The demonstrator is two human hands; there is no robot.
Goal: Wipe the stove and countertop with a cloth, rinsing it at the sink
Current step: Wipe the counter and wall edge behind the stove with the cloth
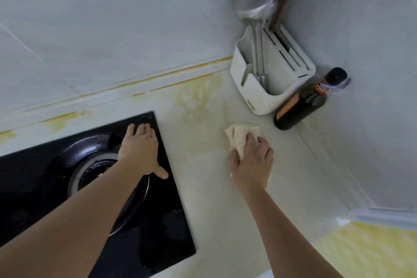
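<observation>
Head view: stained countertop (203, 101), tiled corner.

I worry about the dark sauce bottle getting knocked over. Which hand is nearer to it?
Right. The right hand presses the cloth on the countertop, just short of the bottle. The left hand rests flat on the stove, farther away.

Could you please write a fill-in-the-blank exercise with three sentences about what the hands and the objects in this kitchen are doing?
1. The right hand presses a crumpled beige cloth on the pale ____.
2. The left hand rests flat on the black glass ____.
3. The dark glass bottle stands beside the white plastic utensil ____.

Missing words: countertop; stove; holder
</observation>
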